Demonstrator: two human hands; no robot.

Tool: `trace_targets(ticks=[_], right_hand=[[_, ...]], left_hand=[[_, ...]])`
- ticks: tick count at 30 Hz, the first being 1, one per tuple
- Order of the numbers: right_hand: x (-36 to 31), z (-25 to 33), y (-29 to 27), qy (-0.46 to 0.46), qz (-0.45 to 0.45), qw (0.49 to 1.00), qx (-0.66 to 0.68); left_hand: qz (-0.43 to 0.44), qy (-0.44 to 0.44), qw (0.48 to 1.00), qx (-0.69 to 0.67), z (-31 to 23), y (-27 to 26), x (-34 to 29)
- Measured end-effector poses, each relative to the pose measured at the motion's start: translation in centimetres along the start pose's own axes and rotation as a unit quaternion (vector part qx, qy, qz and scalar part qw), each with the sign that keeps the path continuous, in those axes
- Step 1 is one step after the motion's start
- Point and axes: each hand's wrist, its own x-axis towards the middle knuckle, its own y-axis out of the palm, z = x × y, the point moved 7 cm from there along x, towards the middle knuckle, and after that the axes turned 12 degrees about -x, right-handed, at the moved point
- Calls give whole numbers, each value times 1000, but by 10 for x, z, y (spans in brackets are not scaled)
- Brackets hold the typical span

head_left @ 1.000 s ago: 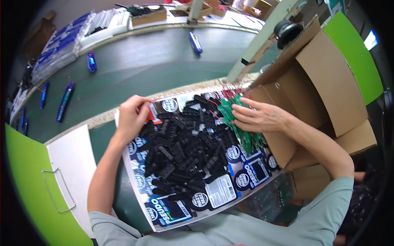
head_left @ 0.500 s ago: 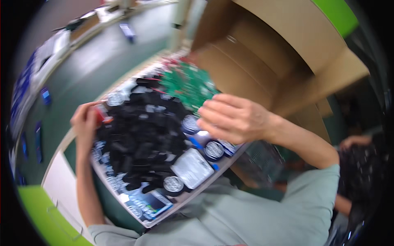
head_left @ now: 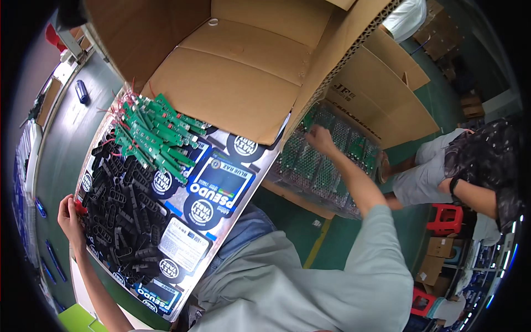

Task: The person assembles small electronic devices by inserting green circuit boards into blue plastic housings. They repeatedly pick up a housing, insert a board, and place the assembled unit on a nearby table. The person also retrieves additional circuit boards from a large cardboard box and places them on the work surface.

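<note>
My left hand (head_left: 70, 220) is at the left edge of a board covered in printed labels (head_left: 224, 213), its fingers closed around a small red object (head_left: 81, 208) that is partly hidden. Right beside it lies a heap of black oblong plastic frames (head_left: 121, 207). Beyond the heap, narrow green circuit boards (head_left: 155, 130) with thin red wires are piled. My right hand (head_left: 321, 139) reaches away to the right, fingers curled, over a carton of green circuit boards (head_left: 326, 160) under a clear, patterned covering. What its fingertips hold, if anything, is hidden.
A large open cardboard box (head_left: 238, 72) stands at the far end of the board. Open carton flaps (head_left: 376, 99) rise behind the circuit boards. Another person (head_left: 470, 160) is at the right, near a red stool (head_left: 444, 219). Blue pen-like items (head_left: 54, 260) lie on the green bench.
My right hand has moved from above the labelled board out to the carton at the right. My left hand stays at the board's left edge. The view has swung right.
</note>
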Motion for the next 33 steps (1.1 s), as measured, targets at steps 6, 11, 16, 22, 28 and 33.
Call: trace_targets(ticks=[6, 11, 16, 22, 28, 33], right_hand=[[79, -14, 44, 221, -38, 974, 16], [113, -5, 59, 255, -65, 963, -52], [126, -30, 74, 291, -102, 951, 35], [101, -23, 48, 284, -127, 949, 45], [92, -31, 56, 276, -49, 960, 21], [104, -23, 51, 247, -57, 967, -30]], left_hand=[[8, -3, 999, 47, -7, 0, 3], [-15, -4, 993, 118, -19, 1, -7], [-14, -20, 992, 126, -24, 8, -5], [-4, -19, 988, 152, -20, 8, -3], [-21, -61, 995, 76, -15, 5, -6], [-33, -86, 994, 54, -17, 3, -11]])
